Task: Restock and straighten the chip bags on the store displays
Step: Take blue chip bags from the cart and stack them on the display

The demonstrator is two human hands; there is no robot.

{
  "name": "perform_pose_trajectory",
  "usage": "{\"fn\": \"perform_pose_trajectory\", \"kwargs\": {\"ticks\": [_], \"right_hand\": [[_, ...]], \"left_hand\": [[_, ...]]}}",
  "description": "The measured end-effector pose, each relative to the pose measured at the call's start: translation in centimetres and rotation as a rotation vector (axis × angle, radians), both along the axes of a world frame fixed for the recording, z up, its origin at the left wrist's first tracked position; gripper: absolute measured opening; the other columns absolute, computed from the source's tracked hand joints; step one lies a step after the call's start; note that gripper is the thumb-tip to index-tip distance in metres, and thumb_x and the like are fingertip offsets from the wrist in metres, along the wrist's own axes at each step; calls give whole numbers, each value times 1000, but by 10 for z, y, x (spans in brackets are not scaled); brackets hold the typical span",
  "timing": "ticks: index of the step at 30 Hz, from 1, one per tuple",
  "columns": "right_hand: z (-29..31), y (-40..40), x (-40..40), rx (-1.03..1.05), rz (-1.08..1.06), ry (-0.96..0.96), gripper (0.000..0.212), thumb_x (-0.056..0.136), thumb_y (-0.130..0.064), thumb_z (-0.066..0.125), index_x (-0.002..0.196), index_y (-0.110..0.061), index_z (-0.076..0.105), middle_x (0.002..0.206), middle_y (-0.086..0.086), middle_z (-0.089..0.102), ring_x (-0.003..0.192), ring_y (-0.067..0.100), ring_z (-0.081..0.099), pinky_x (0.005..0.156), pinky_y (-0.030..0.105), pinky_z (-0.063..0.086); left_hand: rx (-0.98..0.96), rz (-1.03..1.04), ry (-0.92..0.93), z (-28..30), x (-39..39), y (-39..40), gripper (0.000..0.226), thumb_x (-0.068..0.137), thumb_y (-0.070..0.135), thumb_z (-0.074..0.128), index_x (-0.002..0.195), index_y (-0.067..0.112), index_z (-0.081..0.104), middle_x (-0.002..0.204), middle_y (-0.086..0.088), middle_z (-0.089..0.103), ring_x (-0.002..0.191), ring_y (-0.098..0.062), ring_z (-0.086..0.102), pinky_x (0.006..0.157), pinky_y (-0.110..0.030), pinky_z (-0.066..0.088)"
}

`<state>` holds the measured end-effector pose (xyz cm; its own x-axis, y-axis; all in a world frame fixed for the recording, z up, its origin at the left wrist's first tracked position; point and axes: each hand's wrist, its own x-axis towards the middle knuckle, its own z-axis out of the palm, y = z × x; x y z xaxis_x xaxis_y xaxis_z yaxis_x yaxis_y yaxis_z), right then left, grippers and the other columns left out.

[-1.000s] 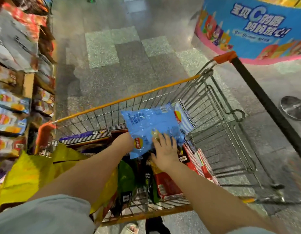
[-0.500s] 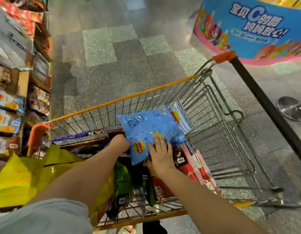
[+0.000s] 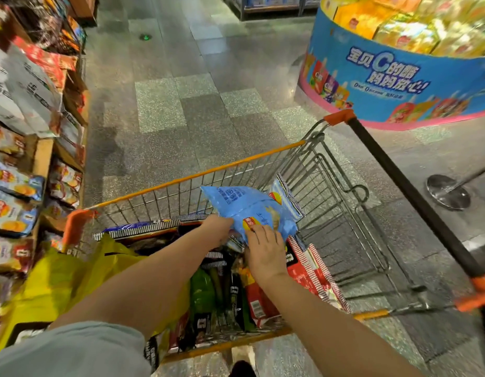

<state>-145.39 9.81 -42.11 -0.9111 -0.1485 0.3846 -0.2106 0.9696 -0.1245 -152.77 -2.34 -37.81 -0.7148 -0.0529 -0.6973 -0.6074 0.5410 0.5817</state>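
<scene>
- Both hands reach into a wire cart (image 3: 263, 170) with orange trim, standing on a speckled tiled floor (image 3: 198, 115).
- A light blue bag (image 3: 252, 210) sits atop the other bags in the cart, tilted, its red-and-yellow logo toward the camera.
- The left hand (image 3: 218, 231) grips the blue bag's lower left edge; its fingers are hidden beneath the bag.
- The right hand (image 3: 264, 253) lies on the bag's lower end, fingers spread fairly flat and pressing on it.
- Below them lie a red bag (image 3: 312, 273), a green bag (image 3: 202, 293) and dark ones; a yellow bag (image 3: 64, 278) is at the cart's left side.
- Shelves (image 3: 40, 156) on the left hold more chip bags.
- A round blue display (image 3: 399, 85) stands far right, near the cart's black handle (image 3: 404, 186).
</scene>
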Motion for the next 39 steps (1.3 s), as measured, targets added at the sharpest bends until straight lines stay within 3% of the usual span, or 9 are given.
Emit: {"fn": "perform_pose_trajectory", "kwargs": {"ticks": [3, 6, 8, 10, 15, 19, 25, 31, 39], "right_hand": [[14, 7, -9, 24, -33, 49, 22, 68, -11, 46, 71, -13, 68, 73, 3, 65, 73, 23, 57, 66, 30, 44], [27, 21, -18, 57, -73, 113, 16, 64, -10, 48, 63, -13, 64, 66, 2, 60, 70, 22, 52, 61, 28, 40], [34, 35, -28, 49, -91, 172, 8, 61, -6, 59, 64, -10, 64, 65, 5, 60, 74, 22, 43, 62, 29, 35], [43, 47, -35, 23, -96, 180, 14, 56, 0, 69, 68, -6, 65, 66, 8, 62, 70, 26, 52, 59, 31, 43], [68, 63, -45, -55, -149, 211, 21, 69, -7, 41, 60, -6, 60, 61, 9, 59, 56, 25, 55, 50, 28, 45], [79, 74, -49, -55, -111, 306, 20, 73, -4, 43, 60, -5, 58, 60, 10, 56, 56, 26, 50, 56, 29, 32], [93, 76, -39, -38, -60, 342, 19, 69, -6, 42, 60, -2, 58, 60, 12, 56, 53, 27, 55, 60, 30, 29], [131, 74, -28, 24, -122, 240, 13, 62, -12, 53, 54, -8, 63, 56, 7, 59, 54, 28, 58, 49, 27, 48], [225, 27, -5, 17, -84, 444, 22, 68, -9, 46, 58, -10, 65, 54, 9, 60, 52, 32, 58, 49, 33, 47]], "left_hand": [[-226, -308, 175, 9, 0, 1, 25, 100, 26, 42, 106, 6, 56, 98, -13, 61, 89, -27, 60, 76, -34, 47], [-356, -373, 391, 17, -4, -14, 30, 100, 34, 34, 97, 11, 54, 85, -7, 57, 75, -24, 56, 67, -32, 41], [-476, -389, 531, 21, -13, -24, 28, 98, 26, 38, 123, 17, 47, 107, -8, 58, 94, -30, 59, 71, -34, 41], [-567, -536, 587, 28, -26, -31, 49, 97, 13, 40, 144, 24, 29, 130, -9, 49, 108, -32, 55, 75, -38, 45], [-827, -836, 668, 44, -49, -19, 66, 99, 8, 41, 152, 29, 8, 143, -11, 36, 117, -33, 49, 77, -39, 46], [-915, -894, 780, 52, -55, -13, 50, 101, 11, 39, 149, 23, 26, 135, -10, 41, 113, -32, 52, 84, -40, 50], [-917, -930, 705, 75, -48, -20, 37, 101, 13, 40, 136, 21, 44, 128, -9, 40, 112, -29, 50, 87, -38, 49], [-1006, -920, 851, 123, -18, -38, 33, 93, 10, 48, 126, 12, 52, 126, -9, 42, 116, -28, 47, 85, -38, 49], [-1038, -754, 1051, 225, 46, -93, 27, 99, 15, 38, 117, 4, 55, 120, -18, 54, 111, -36, 53, 79, -36, 40]]}}
